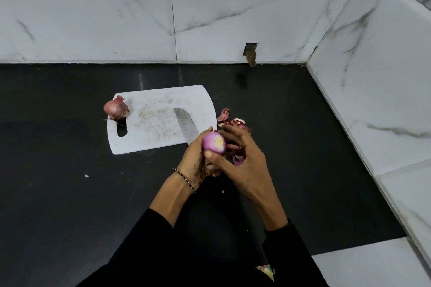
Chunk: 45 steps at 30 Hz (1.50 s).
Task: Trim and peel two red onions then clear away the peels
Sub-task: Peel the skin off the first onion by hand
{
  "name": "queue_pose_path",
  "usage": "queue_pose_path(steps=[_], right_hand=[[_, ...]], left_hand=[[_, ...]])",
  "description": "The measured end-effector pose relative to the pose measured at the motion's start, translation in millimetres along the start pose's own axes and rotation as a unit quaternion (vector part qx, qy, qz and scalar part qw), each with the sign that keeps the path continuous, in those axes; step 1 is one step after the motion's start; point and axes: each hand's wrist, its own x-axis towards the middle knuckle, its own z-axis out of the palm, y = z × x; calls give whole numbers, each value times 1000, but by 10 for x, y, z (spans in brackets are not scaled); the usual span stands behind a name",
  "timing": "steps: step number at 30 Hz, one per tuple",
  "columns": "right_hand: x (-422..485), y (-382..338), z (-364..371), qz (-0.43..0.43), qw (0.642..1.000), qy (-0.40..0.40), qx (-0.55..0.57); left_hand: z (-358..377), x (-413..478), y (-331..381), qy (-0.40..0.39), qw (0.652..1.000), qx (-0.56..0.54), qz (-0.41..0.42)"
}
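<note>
Purple-pink onion, mostly bare, sits between both hands above the counter, just off the board's near right corner. The trimmed end faces the camera with a pale yellow core showing. Left hand cups it from the left, fingers curled round it. Right hand grips it from the right, thumb pressed on the lower face and fingers curled behind. Some loose skin looks caught under those fingers (can't tell if it's attached).

Handling: light, firm and round, and probably slick where the dry skin is off, so likely to squirt out of a tight pinch. Best cupped across its widest part with a thumb on the flat cut end. Leftover skin should lift from the cut edge; it's thin and tears easily.

Second onion is in full skin with its root tuft on, at the left edge of the board by the handle slot. It's papery and dry, so it should grip well; take it round the belly. Knife lies flat on the board, handle hidden behind the hands. Peels sit in a loose pile on the counter just right of the board. Judged: first onion nearly done, second untouched, peels not cleared.
</note>
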Motion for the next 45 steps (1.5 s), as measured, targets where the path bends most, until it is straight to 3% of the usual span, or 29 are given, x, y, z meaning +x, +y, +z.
queue_pose_path(steps=[3, 5, 10, 15, 30, 39, 42, 45], right_hand=[[-13, -26, 7, 23, 999, 4, 23], [-13, -73, 30, 80, 992, 9, 102], [64, -178, 3, 178, 915, 40, 359], [92, -214, 12, 225, 860, 33, 457], [530, -360, 399, 269, 873, -20, 406], [744, -412, 803, 271, 907, -76, 314], [881, -390, 940, 258, 925, -88, 266], [1030, -353, 1075, 252, 938, -102, 213]], left_hand=[[-40, 45, 16, 43, 997, 64, 10], [-43, 39, 38, 52, 991, 115, 43], [-119, 37, 107, 70, 969, 192, 141], [-261, 38, 176, 79, 963, 189, 177], [-804, 76, 437, 161, 929, 199, 267], [-970, -72, 572, 146, 915, 199, 318], [-1121, -30, 606, 244, 877, 202, 360], [-1309, 42, 714, 404, 772, 298, 389]])
